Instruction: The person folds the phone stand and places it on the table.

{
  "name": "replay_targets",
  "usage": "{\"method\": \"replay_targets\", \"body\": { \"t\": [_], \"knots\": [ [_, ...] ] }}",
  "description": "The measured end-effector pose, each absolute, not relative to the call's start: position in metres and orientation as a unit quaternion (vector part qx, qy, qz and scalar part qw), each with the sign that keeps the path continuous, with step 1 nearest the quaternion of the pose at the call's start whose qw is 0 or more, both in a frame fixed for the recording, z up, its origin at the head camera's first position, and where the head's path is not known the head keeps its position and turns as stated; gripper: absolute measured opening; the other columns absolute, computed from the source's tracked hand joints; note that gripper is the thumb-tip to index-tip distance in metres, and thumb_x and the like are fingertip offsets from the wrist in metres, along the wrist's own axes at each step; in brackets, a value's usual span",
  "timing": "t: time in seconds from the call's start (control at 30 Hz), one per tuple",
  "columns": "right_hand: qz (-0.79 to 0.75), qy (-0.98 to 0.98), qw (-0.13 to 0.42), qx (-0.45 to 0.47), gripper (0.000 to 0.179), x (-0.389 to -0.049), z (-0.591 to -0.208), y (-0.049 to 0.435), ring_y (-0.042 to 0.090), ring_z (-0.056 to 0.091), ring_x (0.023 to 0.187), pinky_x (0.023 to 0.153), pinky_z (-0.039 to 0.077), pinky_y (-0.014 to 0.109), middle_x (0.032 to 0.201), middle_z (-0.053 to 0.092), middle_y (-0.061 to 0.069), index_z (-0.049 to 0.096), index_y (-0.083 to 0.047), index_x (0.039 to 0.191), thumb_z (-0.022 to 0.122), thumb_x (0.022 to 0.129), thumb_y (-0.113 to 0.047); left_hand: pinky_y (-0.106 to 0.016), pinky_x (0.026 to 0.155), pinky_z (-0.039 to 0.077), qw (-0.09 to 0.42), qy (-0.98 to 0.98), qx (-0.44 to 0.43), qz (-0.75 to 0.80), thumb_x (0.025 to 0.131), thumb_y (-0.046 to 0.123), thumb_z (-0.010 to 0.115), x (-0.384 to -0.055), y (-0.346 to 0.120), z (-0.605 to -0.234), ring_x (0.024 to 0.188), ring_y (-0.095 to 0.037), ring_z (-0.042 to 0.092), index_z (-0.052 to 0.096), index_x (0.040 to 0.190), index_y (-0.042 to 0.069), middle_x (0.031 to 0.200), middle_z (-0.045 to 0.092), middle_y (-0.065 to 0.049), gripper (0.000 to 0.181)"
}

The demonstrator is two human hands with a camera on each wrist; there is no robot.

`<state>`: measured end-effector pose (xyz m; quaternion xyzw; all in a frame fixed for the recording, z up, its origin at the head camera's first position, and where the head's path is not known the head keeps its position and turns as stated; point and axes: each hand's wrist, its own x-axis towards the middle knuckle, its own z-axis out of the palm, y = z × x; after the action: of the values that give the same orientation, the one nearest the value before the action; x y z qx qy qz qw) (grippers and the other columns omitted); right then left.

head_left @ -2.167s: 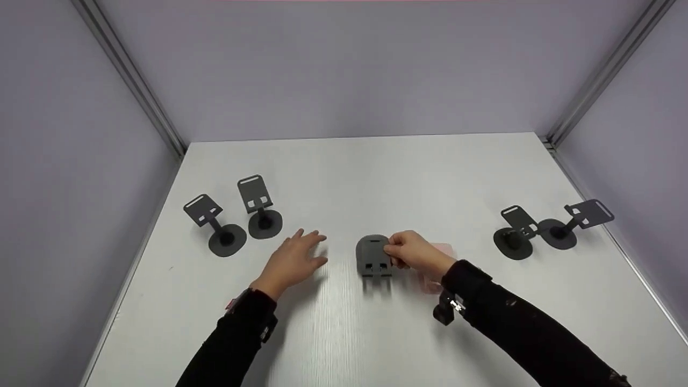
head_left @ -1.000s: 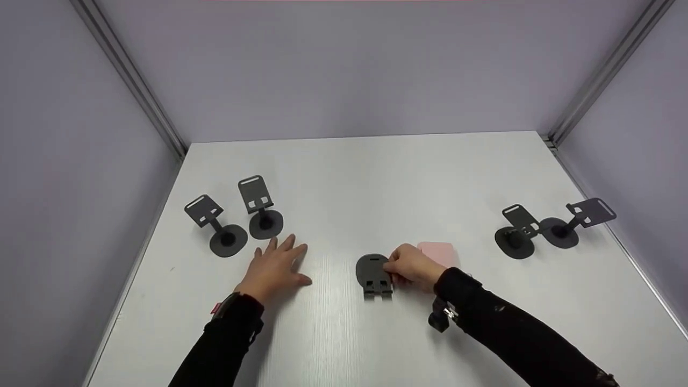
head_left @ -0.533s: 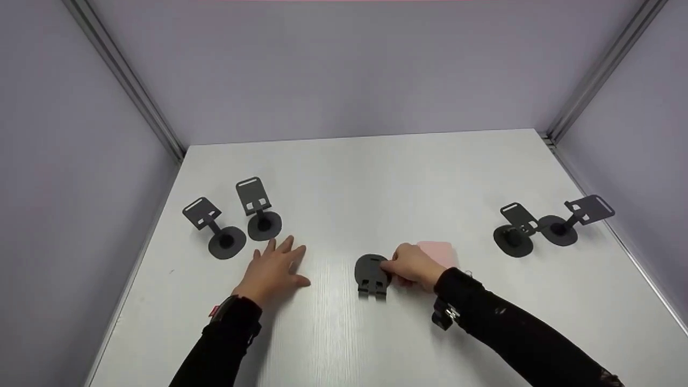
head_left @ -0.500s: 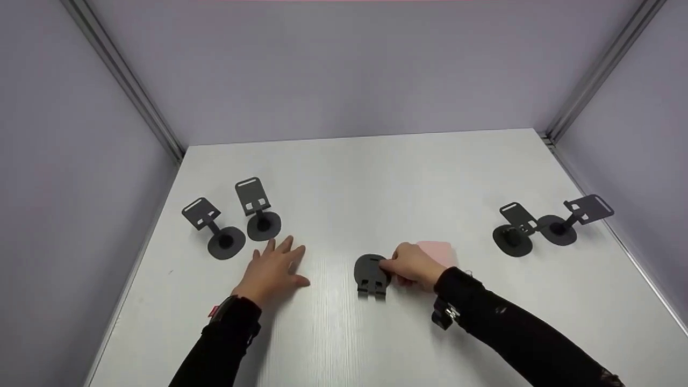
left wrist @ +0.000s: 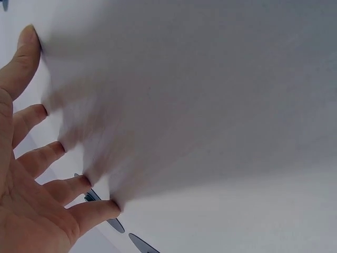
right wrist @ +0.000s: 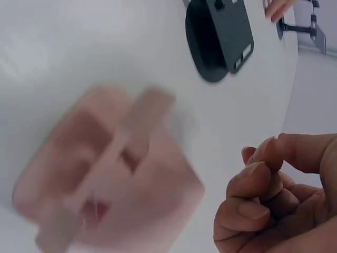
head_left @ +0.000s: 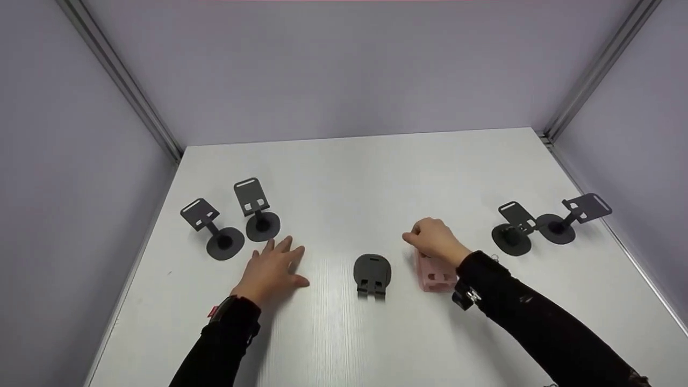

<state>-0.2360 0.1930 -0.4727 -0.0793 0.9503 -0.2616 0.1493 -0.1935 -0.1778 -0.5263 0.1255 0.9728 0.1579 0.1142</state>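
A dark grey phone stand [head_left: 372, 271], folded flat, lies on the white table between my hands. To its right is a pink folded phone stand [head_left: 436, 278], partly hidden by my right hand [head_left: 436, 237] in the head view. The right wrist view shows that hand with fingers curled and thumb against the index finger, nothing in its grasp, apart from the blurred pink stand [right wrist: 131, 179]. The grey stand [right wrist: 226, 34] lies beyond it. My left hand [head_left: 269, 273] has its fingers spread, its fingertips [left wrist: 113, 209] at the tabletop.
At the back left stand two unfolded dark phone stands, one [head_left: 224, 243] lower and one [head_left: 262, 226] near my left fingertips. Two more, a nearer one [head_left: 511, 239] and a farther one [head_left: 557, 229], stand close together at the right. Pale walls [head_left: 344, 70] enclose the table.
My right hand pressed the grey stand down flat, then let go of it and moved right and back, over the pink stand. My left hand came down leftward earlier and has stayed there.
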Motion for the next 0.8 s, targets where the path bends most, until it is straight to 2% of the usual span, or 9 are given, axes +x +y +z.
{"method": "replay_targets", "body": {
  "t": [0.3,0.53,0.67,0.8],
  "knots": [
    [-0.219,0.969,0.107,-0.044,0.029,-0.253,-0.458,0.248,0.019,0.059,0.063,0.060,0.045,0.030,0.069,0.066,0.009,0.069,0.007,0.097,0.060,0.097,-0.020,-0.079,0.110,0.024,0.103,0.973,0.130,0.158,0.081,0.052,0.081,-0.194,-0.178,-0.527,0.148,-0.054,0.026,0.055,0.149,0.020,0.162,0.038,-0.015,0.081],
    [-0.173,0.984,0.047,-0.025,0.026,-0.254,-0.453,0.280,0.034,0.062,0.076,0.068,0.051,0.049,0.093,0.069,0.024,0.067,0.007,0.099,0.062,0.098,-0.018,-0.078,0.111,0.024,0.104,0.973,0.131,0.157,0.081,0.053,0.081,-0.193,-0.179,-0.527,0.147,-0.055,0.026,0.054,0.150,0.020,0.162,0.037,-0.015,0.081],
    [-0.150,0.989,0.003,-0.018,0.019,-0.252,-0.456,0.297,0.040,0.064,0.078,0.065,0.052,0.052,0.092,0.069,0.026,0.066,0.007,0.099,0.064,0.098,-0.013,-0.079,0.110,0.024,0.099,0.973,0.135,0.157,0.081,0.052,0.081,-0.193,-0.180,-0.527,0.147,-0.056,0.026,0.054,0.150,0.019,0.162,0.037,-0.016,0.081],
    [-0.134,0.989,-0.057,-0.028,0.016,-0.251,-0.459,0.311,0.049,0.063,0.084,0.067,0.053,0.058,0.091,0.066,0.031,0.066,0.009,0.094,0.067,0.094,-0.007,-0.078,0.111,0.023,0.102,0.972,0.135,0.161,0.081,0.050,0.082,-0.192,-0.179,-0.525,0.148,-0.055,0.025,0.055,0.149,0.019,0.162,0.037,-0.016,0.080]
  ]
}}
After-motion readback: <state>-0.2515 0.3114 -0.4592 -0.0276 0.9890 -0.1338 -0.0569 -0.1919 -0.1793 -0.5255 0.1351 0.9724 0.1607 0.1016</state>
